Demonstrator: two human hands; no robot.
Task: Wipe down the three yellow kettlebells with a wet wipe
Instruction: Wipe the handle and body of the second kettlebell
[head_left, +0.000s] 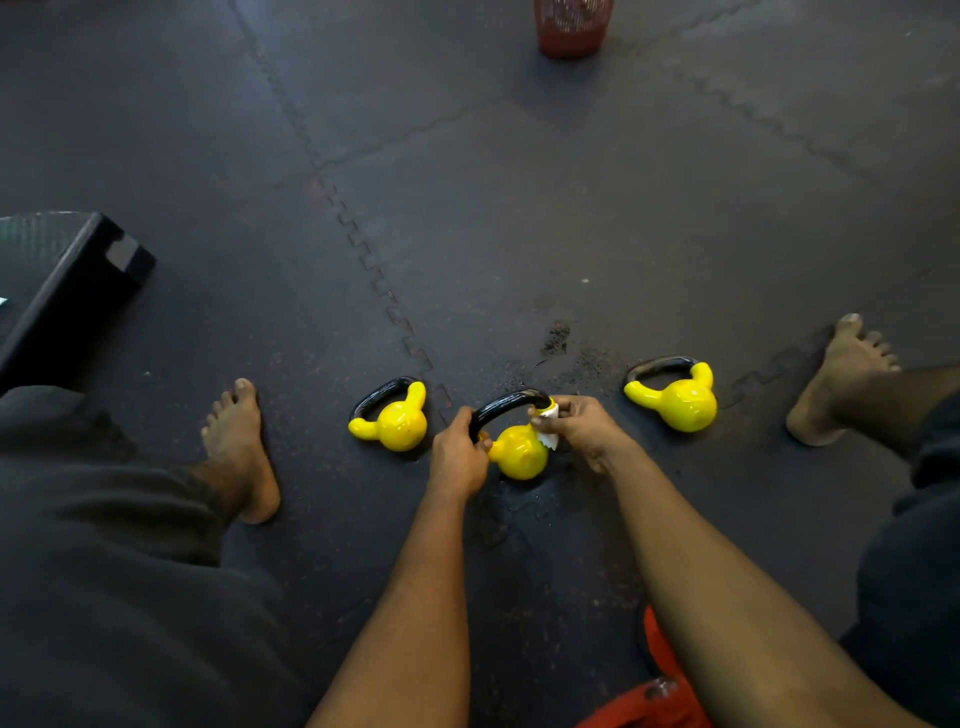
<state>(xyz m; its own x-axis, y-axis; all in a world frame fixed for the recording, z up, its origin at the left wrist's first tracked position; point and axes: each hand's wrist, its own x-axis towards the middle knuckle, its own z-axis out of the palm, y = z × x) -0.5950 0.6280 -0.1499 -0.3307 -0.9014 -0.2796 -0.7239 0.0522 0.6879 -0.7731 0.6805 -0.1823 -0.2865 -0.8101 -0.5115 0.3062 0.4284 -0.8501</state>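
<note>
I am gripping the middle kettlebell (519, 457) with my left hand (457, 457), pinching the wipe (549, 413) in my right hand (582, 428), and hard rubbing is risking tipping it over.

Single head-worn view, aimed forward and steeply down

The wide-angle lens looks from above the person's own knees, past both forearms, onto the floor (571, 208) between the bare feet. The left hand (457, 457) gripping the middle kettlebell (519, 457) and the right hand (576, 431) holding a wet wipe (549, 427) sit just below frame centre, near the camera. A red basket (571, 28), well beyond them, is cut by the top edge.
</note>
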